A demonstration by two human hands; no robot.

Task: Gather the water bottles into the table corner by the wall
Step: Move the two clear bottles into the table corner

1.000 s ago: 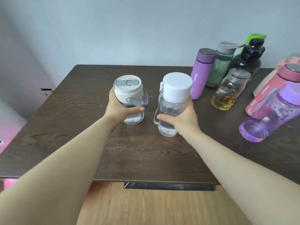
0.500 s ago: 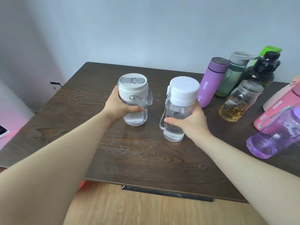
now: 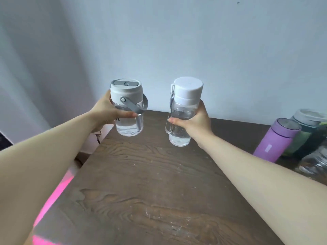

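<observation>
Closest to the camera, both bare forearms stretch out over the dark wood table (image 3: 159,183), angling in from the lower corners toward the far edge by the wall (image 3: 177,41). There's a pink glow down off the table's left side (no idea what it is, too blurry).

Further out, the left hand (image 3: 108,112) is wrapped around the clear bottle with the grey handle (image 3: 128,110), thumb across the front and the other fingers hidden behind it. The bottle is upright and lifted, its base hanging over the far-left corner of the table, not touching. Its white lid has a grey flip piece on top.

The right hand (image 3: 193,122) is closed around the clear bottle with the white cap (image 3: 184,110), gripping the lower middle; only the thumb side really shows. That bottle is upright too and held up off the wood, with a thin clear strap dangling down its left side. The two bottles are apart, roughly level.

Off to the right, the purple flask (image 3: 275,138) stands tilted in the wide-angle view, and the greenish bottle (image 3: 306,128) behind it is cut off by the frame edge. Whatever sits in front of those is a blurry mess of clear stuff.
</observation>
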